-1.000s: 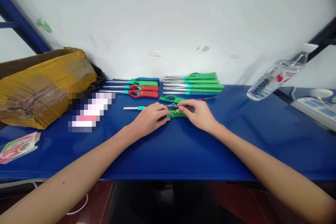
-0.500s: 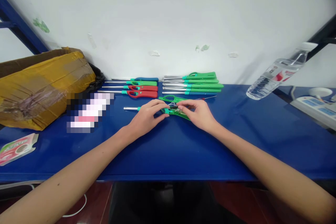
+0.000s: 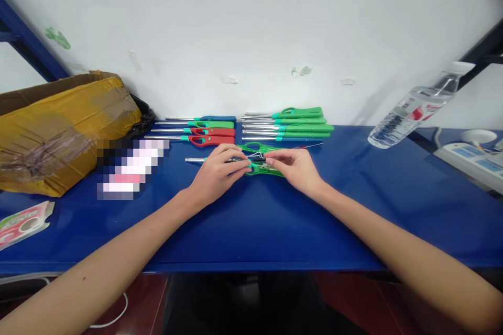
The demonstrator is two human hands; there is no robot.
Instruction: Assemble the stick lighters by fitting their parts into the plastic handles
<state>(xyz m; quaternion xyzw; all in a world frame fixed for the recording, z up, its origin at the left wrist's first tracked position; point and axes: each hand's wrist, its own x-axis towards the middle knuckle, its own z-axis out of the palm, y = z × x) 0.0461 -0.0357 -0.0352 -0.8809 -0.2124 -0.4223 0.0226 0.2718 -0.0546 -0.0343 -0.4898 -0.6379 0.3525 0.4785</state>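
Note:
An opened green long-nose gas lighter (image 3: 257, 170) lies on the blue table with its inner parts showing and its metal tube (image 3: 194, 160) pointing left. My left hand (image 3: 218, 172) is closed on its front part, fingertips at the turquoise collar. Thumb and fingers of my right hand (image 3: 294, 167) pinch a small black part (image 3: 258, 157) above the handle; the fingertips partly hide it. A thin white wire (image 3: 255, 154) curves between the two hands. Just behind lies a loose green handle shell (image 3: 253, 147). A thin red-handled screwdriver (image 3: 310, 146) rests beyond my right fingers.
Several green lighters (image 3: 302, 128) lie stacked by the wall; blue, green and red lighters (image 3: 212, 140) lie left of them. A taped cardboard box (image 3: 66, 136) and a flat printed card (image 3: 27, 222) are at left. A water bottle (image 3: 416, 110) and power strip (image 3: 467, 159) are at right.
My left fingers have shifted slightly left and down on the lighter and drawn closer together. More of the black part shows between the hands. The right hand stays nearly in place.

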